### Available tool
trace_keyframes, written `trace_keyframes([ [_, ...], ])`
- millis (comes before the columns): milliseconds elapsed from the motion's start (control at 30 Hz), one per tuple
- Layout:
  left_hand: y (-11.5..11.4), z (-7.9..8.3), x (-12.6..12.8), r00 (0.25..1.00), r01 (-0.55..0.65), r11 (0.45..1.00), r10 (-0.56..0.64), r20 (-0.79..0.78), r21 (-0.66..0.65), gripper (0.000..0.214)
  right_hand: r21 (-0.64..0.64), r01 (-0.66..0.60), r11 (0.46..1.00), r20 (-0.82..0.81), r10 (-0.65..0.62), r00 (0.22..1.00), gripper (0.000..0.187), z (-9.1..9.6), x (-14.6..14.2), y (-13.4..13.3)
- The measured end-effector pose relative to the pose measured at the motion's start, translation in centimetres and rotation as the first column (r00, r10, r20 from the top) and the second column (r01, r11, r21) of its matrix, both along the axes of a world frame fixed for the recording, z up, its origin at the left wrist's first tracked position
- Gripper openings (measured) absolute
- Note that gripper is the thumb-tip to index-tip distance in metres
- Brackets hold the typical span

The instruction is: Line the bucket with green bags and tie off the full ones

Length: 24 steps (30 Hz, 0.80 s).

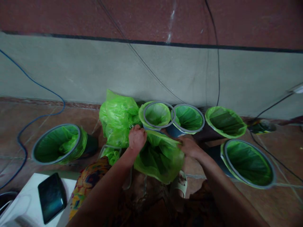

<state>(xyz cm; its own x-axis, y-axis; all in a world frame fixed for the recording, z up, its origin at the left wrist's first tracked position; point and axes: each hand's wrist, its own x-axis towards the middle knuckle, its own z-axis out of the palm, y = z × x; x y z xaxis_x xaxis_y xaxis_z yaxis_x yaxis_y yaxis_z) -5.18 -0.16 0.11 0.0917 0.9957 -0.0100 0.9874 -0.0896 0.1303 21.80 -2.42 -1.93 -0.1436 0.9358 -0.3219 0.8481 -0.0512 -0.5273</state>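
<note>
My left hand (136,138) is closed on the left edge of a green plastic bag (159,157) held open in front of me. My right hand (190,147) grips the right edge of the same bag, fingers curled into the plastic. The bag hangs between both hands, low over my lap and foot. Just behind it stand dark bins lined with green bags: one (156,115) with a grey ring, another (188,119) next to it. A bunched green bag (117,118) rises to the left of my left hand.
More lined bins lie around: one (58,144) at the left, one (224,122) at the back right, one (248,163) at the right. A dark tablet (51,197) rests on a white surface (28,192) at bottom left. Cables cross the floor and wall.
</note>
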Motion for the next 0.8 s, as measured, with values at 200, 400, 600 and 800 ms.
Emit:
trace_keyframes([
  [200,-0.5,-0.5,1.0,0.979,0.179,0.981,-0.185,0.086,0.075,0.021,0.201,-0.103,0.974,0.249,0.051,0.967,0.064,1.1,-3.9,-0.8],
  [400,-1.1,-0.7,2.3,0.952,0.257,0.964,-0.264,0.156,0.062,0.018,0.324,-0.19,0.927,0.219,0.122,0.968,0.036,0.6,-7.1,-0.5],
  [600,-1.0,-1.0,2.0,0.966,0.209,0.977,-0.201,0.164,-0.033,0.022,0.307,-0.09,0.947,0.18,0.036,0.983,0.034,0.6,-6.2,0.1],
  [800,-0.5,-1.1,1.1,0.982,0.142,0.988,-0.133,0.135,-0.059,0.028,0.264,-0.023,0.964,0.32,-0.065,0.945,0.026,1.8,-4.5,0.6],
])
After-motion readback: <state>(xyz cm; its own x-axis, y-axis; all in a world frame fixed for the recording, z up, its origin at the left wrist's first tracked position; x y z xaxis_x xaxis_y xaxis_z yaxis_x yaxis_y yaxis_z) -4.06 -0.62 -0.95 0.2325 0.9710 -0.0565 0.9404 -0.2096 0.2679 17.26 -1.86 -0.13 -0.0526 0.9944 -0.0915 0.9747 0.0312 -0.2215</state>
